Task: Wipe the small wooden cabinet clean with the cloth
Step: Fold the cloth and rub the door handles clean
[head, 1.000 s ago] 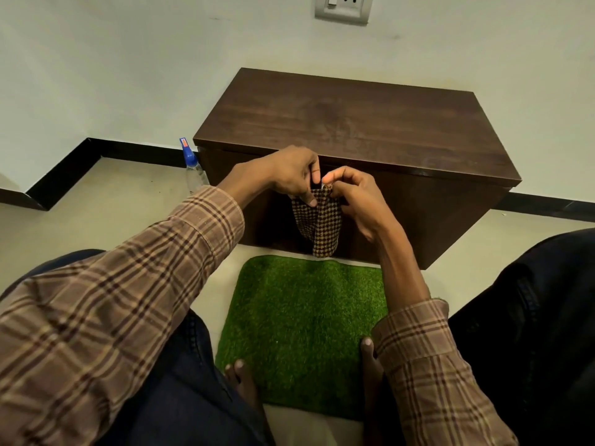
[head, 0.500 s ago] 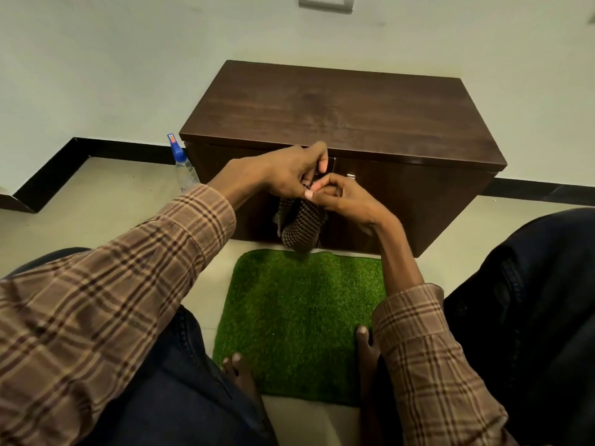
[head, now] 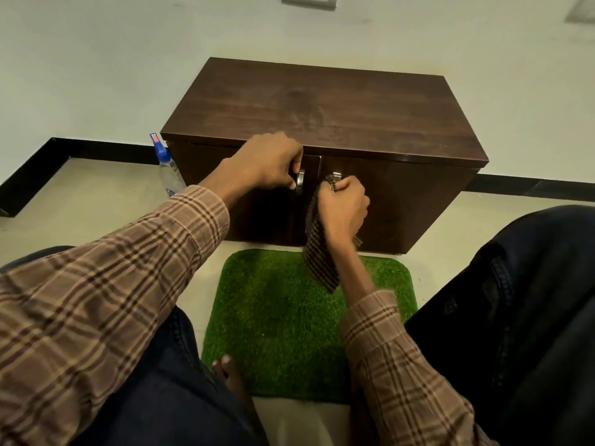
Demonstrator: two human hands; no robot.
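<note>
The hands have parted since before: the left hand [head: 269, 162] curls on the left handle [head: 300, 182] at centre frame, the right hand [head: 343, 206] grips the cloth [head: 318, 255], which hangs vertically against the cabinet [head: 322, 114] front, just right of it.

Left hand [head: 267, 162] off cloth [head: 318, 252], onto left handle [head: 300, 181]; right hand [head: 343, 207] alone holding cloth

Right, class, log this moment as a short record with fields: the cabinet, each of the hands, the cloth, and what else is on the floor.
cabinet: small dark wooden cabinet against the wall, two doors shut
left hand: left hand curled at the left door handle
right hand: right hand grips the cloth by the right door handle
cloth: checked cloth hanging down from the right hand
floor: green mat before the cabinet; spray bottle at its left
</note>
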